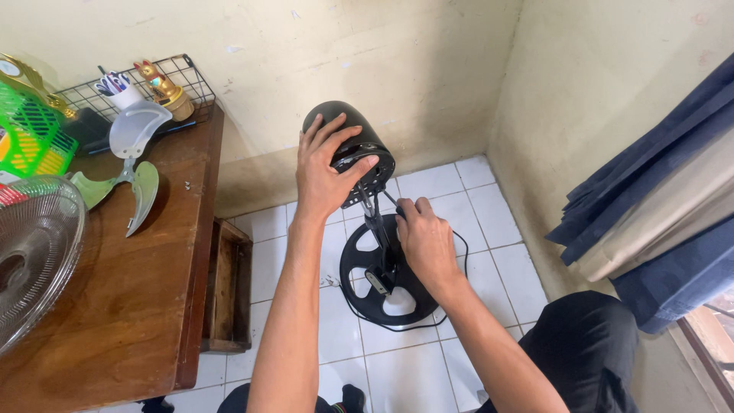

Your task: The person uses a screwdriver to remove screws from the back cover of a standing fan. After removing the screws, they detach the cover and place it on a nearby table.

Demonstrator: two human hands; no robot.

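One black fan motor housing [353, 145], frame centre, stands on one round base [382, 279]. Left hand [325, 172] clasps the housing; right hand [424, 241] pinches something hidden at the neck. Counter [153, 306], left: one blade set [126, 164], one grille [30, 252], cut off.

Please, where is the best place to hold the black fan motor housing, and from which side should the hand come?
Probably the rounded rear dome of the black fan motor housing, approached from above. It sits tilted atop the thin neck over the round base, so the smooth top is free; the left hand already lies over it.
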